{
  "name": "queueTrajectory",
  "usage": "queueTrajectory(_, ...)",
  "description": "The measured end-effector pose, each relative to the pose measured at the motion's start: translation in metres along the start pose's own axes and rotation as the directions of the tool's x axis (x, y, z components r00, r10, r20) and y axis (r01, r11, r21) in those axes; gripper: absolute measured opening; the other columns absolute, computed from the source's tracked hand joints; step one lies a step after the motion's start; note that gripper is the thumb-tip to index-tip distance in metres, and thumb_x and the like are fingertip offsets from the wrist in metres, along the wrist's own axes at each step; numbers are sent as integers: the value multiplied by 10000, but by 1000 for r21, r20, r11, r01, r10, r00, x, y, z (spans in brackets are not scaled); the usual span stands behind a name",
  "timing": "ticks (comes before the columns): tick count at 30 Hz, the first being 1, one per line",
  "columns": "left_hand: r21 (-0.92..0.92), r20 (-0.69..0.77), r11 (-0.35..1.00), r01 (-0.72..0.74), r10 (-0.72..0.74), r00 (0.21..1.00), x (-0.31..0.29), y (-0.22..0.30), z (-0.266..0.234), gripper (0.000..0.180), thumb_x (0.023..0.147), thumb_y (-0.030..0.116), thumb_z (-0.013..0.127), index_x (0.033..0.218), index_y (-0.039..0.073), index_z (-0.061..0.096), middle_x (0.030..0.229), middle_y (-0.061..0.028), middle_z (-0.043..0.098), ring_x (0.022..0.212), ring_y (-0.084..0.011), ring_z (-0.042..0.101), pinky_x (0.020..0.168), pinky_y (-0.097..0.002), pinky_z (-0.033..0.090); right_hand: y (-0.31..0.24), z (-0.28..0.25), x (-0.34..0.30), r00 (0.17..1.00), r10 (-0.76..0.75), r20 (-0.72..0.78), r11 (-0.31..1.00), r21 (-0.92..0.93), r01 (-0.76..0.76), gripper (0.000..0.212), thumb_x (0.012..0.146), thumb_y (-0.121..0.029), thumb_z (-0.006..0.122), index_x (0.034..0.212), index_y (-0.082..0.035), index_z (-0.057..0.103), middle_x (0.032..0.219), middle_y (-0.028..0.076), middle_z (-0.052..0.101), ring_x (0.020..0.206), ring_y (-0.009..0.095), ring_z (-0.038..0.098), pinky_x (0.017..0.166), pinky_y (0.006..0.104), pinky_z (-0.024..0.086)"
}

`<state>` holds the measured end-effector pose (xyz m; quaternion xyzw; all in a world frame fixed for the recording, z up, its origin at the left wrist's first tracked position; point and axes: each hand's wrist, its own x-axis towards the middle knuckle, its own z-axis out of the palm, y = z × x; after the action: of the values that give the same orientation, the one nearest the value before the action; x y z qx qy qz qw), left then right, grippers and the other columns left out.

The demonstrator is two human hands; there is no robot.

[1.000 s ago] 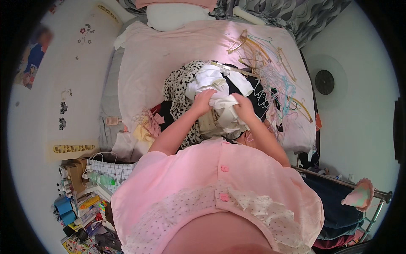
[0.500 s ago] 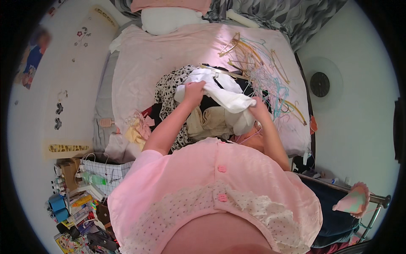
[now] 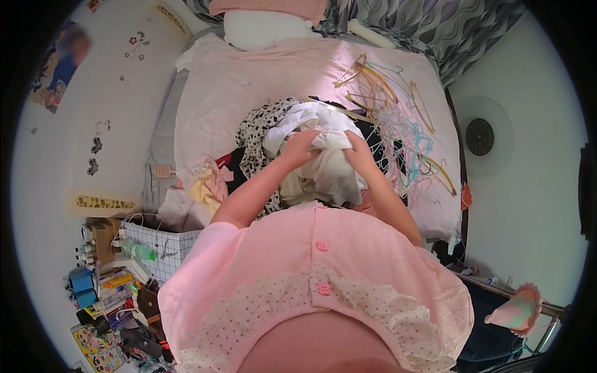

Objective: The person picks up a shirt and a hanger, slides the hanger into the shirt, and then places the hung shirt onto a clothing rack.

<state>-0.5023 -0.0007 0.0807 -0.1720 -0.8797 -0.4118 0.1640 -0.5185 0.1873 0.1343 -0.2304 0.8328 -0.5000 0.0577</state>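
Note:
Both of my hands grip a white garment (image 3: 333, 166) above a heap of clothes on the bed. My left hand (image 3: 301, 149) is closed on its upper left part, and my right hand (image 3: 359, 154) holds its upper right edge. The cloth hangs in folds toward my body. What kind of garment it is cannot be made out. A white-and-black spotted cloth (image 3: 252, 133) lies left of my left hand. Beyond my hands, part of a hanger (image 3: 336, 107) crosses the top of the pile.
Tangled hangers (image 3: 398, 140) cover the bed's right side. Yellow and pink clothing (image 3: 210, 184) lies to the left, with a pink hairbrush (image 3: 163, 171) farther out. A white pillow (image 3: 267, 31) rests at the far end. A white grid-patterned box (image 3: 168, 248) stands lower left.
My hands have come closer together, the right one moving left. The white cloth stretched sideways between them now hangs down in folds. The whole view has shifted slightly.

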Motion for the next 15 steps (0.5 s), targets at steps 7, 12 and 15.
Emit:
queueTrajectory(7, 160, 366, 936, 312, -350, 862, -21, -53, 8, 232, 743, 148, 526, 958, 70, 568, 961, -121, 583, 883, -311, 534, 758, -391, 411, 0, -34, -15, 998, 36, -42, 999, -18, -37, 206, 761, -75, 475, 950, -15, 533, 819, 134, 588, 760, 246, 566, 678, 292, 421)
queueTrajectory(12, -128, 379, 927, 353, -283, 881, -19, -22, 3, 248, 757, 115, 474, 982, 55, 561, 911, -137, 586, 849, -263, 552, 759, -336, 411, 50, -31, -31, 952, 247, -183, 968, 4, -251, 293, 733, -117, 551, 1013, -36, 527, 912, 138, 581, 868, 281, 549, 735, 312, 415)
queueTrajectory(15, -356, 409, 877, 323, -164, 898, 4, 30, -14, 245, 751, 107, 464, 964, 32, 558, 882, -143, 593, 832, -248, 557, 753, -328, 408, 48, -14, -38, 914, -35, -405, 931, -345, -117, 408, 696, -113, 608, 1084, -56, 496, 1043, 135, 533, 1003, 305, 477, 814, 341, 384)
